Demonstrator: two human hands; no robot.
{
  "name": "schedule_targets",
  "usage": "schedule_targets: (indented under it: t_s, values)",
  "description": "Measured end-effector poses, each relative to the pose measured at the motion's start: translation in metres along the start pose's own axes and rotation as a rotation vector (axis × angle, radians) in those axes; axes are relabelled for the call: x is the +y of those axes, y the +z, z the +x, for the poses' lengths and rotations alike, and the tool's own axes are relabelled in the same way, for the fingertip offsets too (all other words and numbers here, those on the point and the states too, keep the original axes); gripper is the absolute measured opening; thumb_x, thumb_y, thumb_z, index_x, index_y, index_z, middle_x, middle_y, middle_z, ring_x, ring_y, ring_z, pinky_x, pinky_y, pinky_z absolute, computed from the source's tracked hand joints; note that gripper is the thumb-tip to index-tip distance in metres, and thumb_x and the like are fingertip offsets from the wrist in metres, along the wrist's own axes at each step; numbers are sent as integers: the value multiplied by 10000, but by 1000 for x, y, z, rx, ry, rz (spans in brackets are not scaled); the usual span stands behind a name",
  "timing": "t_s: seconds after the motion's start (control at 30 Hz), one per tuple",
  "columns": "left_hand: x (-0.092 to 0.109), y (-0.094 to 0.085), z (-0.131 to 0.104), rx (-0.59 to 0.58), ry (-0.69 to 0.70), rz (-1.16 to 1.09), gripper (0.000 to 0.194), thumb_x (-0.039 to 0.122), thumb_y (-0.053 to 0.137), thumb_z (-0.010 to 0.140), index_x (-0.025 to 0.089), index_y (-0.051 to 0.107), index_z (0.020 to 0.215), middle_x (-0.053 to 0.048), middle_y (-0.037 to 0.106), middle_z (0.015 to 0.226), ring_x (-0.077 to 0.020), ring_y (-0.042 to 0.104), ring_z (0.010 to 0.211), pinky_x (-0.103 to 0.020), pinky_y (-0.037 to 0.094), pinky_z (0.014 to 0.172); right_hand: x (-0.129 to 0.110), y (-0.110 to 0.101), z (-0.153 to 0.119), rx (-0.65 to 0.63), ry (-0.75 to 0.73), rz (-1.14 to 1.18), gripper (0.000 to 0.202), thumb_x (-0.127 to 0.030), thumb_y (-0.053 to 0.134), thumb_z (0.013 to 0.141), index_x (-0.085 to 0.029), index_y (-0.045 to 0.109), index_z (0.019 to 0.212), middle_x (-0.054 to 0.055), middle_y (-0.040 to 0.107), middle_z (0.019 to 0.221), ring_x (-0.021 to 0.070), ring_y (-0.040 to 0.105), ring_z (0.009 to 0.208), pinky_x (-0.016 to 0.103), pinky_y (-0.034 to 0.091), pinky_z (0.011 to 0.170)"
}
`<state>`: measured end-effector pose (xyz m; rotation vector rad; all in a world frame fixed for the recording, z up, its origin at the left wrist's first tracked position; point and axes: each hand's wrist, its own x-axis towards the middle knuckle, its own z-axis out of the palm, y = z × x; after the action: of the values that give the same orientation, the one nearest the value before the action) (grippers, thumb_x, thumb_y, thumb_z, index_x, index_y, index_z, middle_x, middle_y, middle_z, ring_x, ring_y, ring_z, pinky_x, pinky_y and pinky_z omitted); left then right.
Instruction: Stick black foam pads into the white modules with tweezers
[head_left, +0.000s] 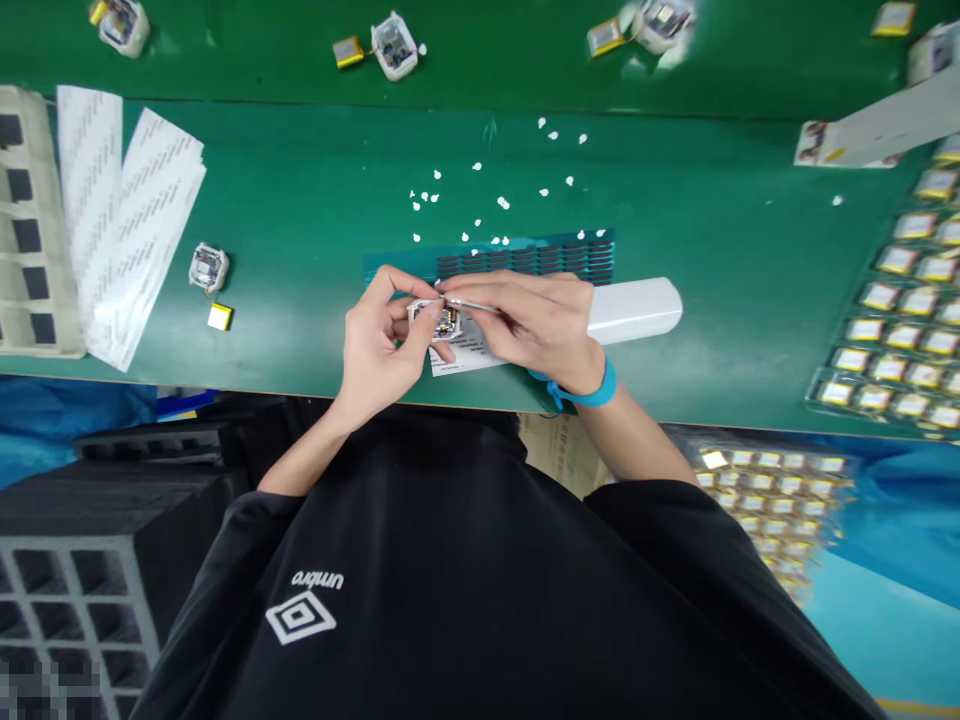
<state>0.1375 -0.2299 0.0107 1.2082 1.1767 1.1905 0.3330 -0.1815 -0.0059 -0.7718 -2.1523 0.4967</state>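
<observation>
Fingers of the left hand (379, 335) pinch a small white module (433, 318), closed around its edges, just above the near edge of the tabletop (300, 210). Right hand (544, 325) has its fingers closed on thin tweezers (472, 304), tips at the module's top; whether they hold a part, can't tell, too small. Module sits over a printed slip (469, 355), with a blue strip sheet (525, 258) just beyond. Doing this well, as I judge it: keep the module braced low and steady, work the tweezer tips lightly. White specks (499, 200) lie scattered farther out; another module (208, 267) lies far left.
</observation>
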Motion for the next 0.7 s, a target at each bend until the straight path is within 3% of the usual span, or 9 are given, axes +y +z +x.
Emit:
schedule_targets:
  t_s: [0.33,0.5,0.7]
  values:
    - [-2,5,-3,42,20,-26,322,517,712,1020,232,563,1002,33,749,801,-101,700,504,-195,548,461,-6,5,7,102,-13,66,166,-207,662,1040,-222,811,1111,11,852,1081,160,835,932,244,678,791]
    - [-2,6,-2,69,85,-74,377,536,774,974,225,562,992,44,757,789,-89,688,481,-182,556,471,-10,6,4,113,-38,-12,207,-194,636,1050,-243,818,1133,4,849,1127,164,836,977,221,662,711]
    - [-2,8,-2,167,122,-85,390,530,791,962,221,554,955,49,759,742,-89,686,460,-169,568,462,-6,10,0,32,-89,-22,436,-122,492,1065,-259,727,1404,37,761,1381,172,788,1188,271,685,912]
